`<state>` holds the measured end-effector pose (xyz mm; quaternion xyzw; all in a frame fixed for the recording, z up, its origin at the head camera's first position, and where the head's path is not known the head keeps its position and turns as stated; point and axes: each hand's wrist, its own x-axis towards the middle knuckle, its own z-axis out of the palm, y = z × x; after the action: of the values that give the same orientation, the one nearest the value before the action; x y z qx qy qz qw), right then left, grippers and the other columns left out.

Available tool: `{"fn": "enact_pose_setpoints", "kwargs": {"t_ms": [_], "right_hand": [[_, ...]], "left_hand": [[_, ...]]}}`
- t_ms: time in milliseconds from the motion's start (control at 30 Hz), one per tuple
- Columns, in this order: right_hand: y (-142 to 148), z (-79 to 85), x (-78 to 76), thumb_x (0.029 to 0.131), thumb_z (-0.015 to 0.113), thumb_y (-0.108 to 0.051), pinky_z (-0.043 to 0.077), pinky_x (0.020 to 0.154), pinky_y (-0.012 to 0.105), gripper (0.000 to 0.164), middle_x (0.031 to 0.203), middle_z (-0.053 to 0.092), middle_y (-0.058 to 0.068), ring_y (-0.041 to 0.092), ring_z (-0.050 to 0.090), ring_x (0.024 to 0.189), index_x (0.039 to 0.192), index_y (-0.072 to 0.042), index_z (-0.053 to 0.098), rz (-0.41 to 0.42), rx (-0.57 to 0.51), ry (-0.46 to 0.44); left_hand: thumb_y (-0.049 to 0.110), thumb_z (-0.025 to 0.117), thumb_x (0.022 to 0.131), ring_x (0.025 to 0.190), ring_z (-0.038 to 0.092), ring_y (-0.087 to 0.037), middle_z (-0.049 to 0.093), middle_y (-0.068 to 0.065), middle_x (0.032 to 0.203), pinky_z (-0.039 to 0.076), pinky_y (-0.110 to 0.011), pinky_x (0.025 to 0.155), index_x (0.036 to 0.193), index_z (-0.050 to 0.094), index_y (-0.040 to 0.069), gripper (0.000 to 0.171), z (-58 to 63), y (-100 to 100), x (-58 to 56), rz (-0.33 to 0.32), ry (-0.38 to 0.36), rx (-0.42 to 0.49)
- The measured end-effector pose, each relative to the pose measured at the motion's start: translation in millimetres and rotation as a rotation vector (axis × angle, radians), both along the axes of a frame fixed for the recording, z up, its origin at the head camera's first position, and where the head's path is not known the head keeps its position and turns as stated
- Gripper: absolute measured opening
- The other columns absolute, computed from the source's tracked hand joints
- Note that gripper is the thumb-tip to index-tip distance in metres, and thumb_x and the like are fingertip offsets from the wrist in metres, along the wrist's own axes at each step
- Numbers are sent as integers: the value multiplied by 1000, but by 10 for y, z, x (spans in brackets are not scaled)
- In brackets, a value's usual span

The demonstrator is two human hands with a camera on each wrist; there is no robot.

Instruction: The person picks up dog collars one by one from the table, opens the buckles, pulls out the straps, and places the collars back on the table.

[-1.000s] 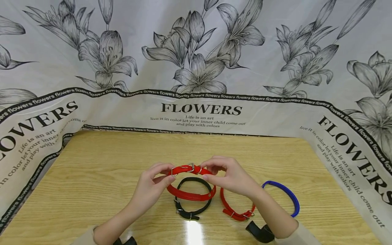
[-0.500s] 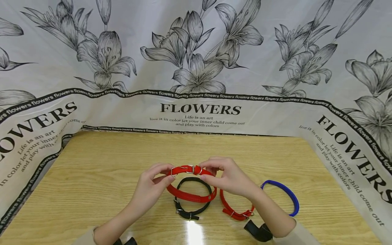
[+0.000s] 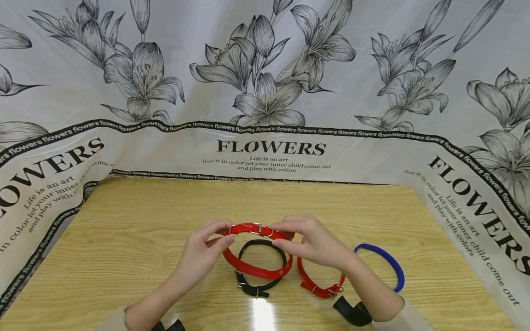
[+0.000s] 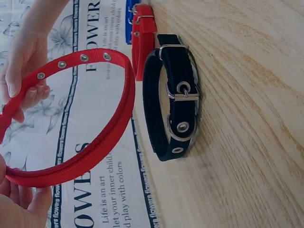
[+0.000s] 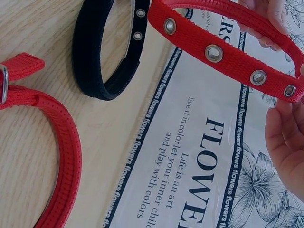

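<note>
A red collar (image 3: pixel 252 269) with a metal buckle is held up as a loop above the table, its buckled part at the top. My left hand (image 3: pixel 204 248) pinches it between thumb and fingers, left of the buckle. On the other side of the buckle, my right hand (image 3: pixel 310 241) pinches the same collar. Metal eyelets line its strap (image 5: pixel 213 53) in the right wrist view. Behind and below it, a black collar (image 4: pixel 183 111) lies buckled on the table.
A second red collar (image 3: pixel 320 289) lies on the wooden table (image 3: pixel 136 207), right of the black one. Further right is a blue collar (image 3: pixel 387 259), partly hidden by my right forearm. A flower-printed cloth (image 3: pixel 265 156) stands around the table's back and sides.
The held collar's lower part has swung slightly down and toward me. My right hand's fingers have straightened a little on the strap. The collars on the table stay put.
</note>
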<state>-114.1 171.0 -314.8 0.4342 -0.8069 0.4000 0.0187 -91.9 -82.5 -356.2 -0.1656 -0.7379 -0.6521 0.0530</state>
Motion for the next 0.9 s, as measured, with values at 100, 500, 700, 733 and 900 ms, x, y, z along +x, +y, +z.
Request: {"fn": "enact_pose_setpoints", "kwargs": {"t_ms": [100, 500, 700, 733, 900], "right_hand": [[11, 17, 5, 86, 65, -4, 47, 53, 19, 22, 81, 61, -3, 4, 49, 66, 107, 2, 66, 2, 11, 11], [43, 63, -19, 86, 65, -4, 44, 48, 16, 23, 84, 64, 1, 3, 47, 63, 108, 2, 66, 15, 20, 70], [43, 78, -34, 85, 65, -3, 43, 48, 15, 23, 84, 64, 2, 2, 47, 63, 107, 3, 67, 16, 45, 96], [43, 84, -34, 85, 65, -3, 43, 48, 15, 23, 84, 64, 1, 2, 47, 63, 107, 3, 67, 17, 53, 94], [51, 124, -30, 85, 65, -4, 43, 48, 15, 22, 85, 64, 0, 2, 47, 63, 106, 2, 67, 15, 101, 84]], "left_hand": [[-3, 64, 85, 91, 56, -18, 61, -10, 101, 55, -29, 74, 98, 66, 0, 14, -2, 1, -15, -9, 5, 1], [-4, 62, 86, 93, 55, -22, 61, -10, 103, 55, -28, 73, 98, 66, 2, 14, 63, -3, -54, -25, -20, -12], [-5, 61, 86, 94, 54, -23, 60, -11, 105, 55, -29, 73, 99, 65, 1, 14, 91, -5, -69, -38, -43, -21], [-5, 61, 86, 94, 54, -22, 60, -11, 105, 55, -29, 74, 99, 65, 1, 15, 94, -5, -67, -37, -48, -22], [-5, 61, 86, 94, 54, -23, 60, -12, 107, 55, -28, 74, 101, 65, 0, 17, 98, -7, -69, -36, -69, -30]]}}
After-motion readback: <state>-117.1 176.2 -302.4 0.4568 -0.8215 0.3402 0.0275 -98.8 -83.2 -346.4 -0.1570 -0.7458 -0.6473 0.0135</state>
